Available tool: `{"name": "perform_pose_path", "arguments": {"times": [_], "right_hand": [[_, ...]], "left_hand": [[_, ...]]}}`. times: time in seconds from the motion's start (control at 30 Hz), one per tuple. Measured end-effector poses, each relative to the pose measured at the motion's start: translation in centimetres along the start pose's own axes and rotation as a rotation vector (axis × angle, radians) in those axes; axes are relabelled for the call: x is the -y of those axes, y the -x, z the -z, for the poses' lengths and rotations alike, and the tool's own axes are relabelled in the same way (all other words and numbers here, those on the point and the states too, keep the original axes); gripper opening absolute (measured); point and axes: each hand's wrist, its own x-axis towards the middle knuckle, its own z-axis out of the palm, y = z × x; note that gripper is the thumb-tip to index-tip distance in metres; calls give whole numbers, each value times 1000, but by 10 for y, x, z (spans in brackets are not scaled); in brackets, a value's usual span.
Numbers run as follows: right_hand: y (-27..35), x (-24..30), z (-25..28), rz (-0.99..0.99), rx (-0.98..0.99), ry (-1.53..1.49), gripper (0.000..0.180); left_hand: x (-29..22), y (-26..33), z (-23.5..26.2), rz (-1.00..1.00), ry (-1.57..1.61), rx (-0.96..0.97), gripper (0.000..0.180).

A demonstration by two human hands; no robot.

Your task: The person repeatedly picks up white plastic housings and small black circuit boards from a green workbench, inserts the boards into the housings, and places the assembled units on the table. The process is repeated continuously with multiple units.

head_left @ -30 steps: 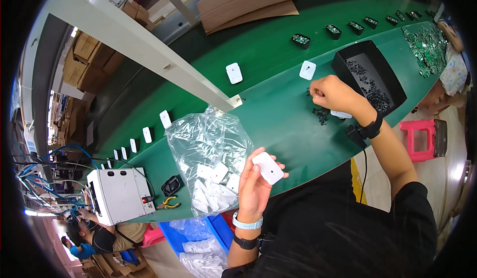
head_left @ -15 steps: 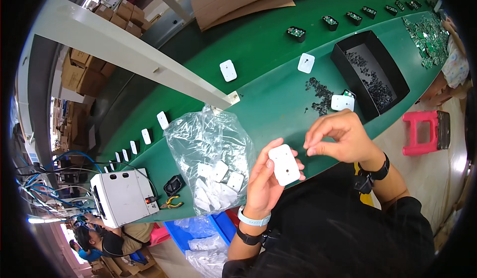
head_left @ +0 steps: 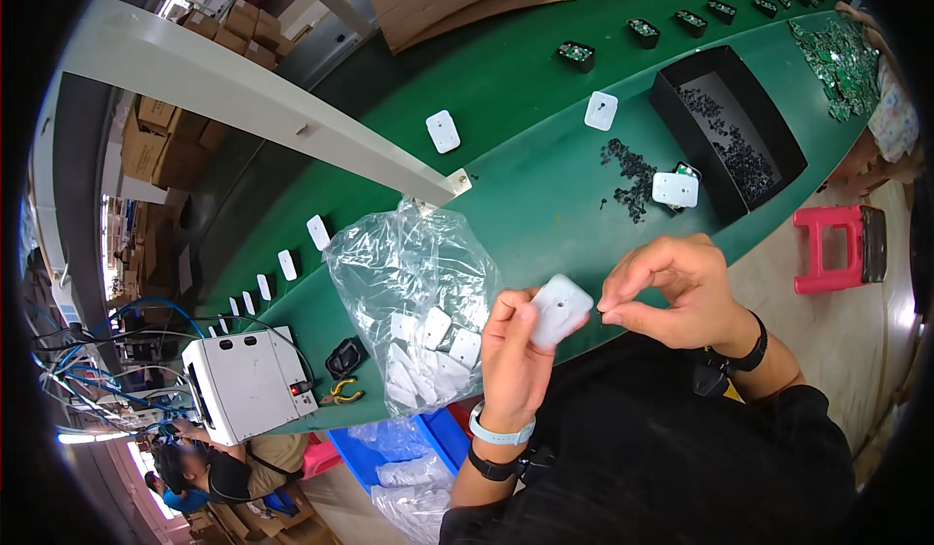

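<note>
My left hand (head_left: 518, 358) grips a white plastic cover (head_left: 562, 311), rounded at the corners and with a small dark hole, tilted above the table's near edge. Just right of it, my right hand (head_left: 671, 292) is closed in a pinch; a tiny dark piece seems to show at its fingertips, too small to name. Beyond the hands lies a loose pile of small black parts (head_left: 630, 175). Near that pile, another white cover (head_left: 675, 190) rests partly over a green circuit board (head_left: 688, 170). A single white cover (head_left: 600, 111) lies farther back.
A black bin (head_left: 671, 122) holds more black parts. Left of my hands, a clear plastic bag (head_left: 389, 253) contains several white covers. Black housings (head_left: 576, 55) and white covers (head_left: 443, 132) line the green belt. A white post (head_left: 292, 122), white machine (head_left: 248, 380) and yellow-handled pliers (head_left: 342, 392) stand leftward.
My left hand has turned and raised the white cover, so its face is tilted differently. My right hand stays pinched, shifted slightly, with its fingertips now close to the cover's right edge.
</note>
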Motion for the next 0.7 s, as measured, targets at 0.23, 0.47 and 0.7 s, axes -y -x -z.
{"name": "perform_pose_path", "arguments": {"times": [0.23, 0.47, 0.7], "right_hand": [[0, -5, -14, 185, -42, 408, 23], [1, -6, -22, 60, -150, 402, 26], [3, -1, -28, -82, -215, 396, 29]], "left_hand": [[-5, 5, -19, -97, -213, -73, 10], [-5, 12, -24, -168, -387, -87, 16], [-1, 15, -23, -234, -469, -56, 20]]}}
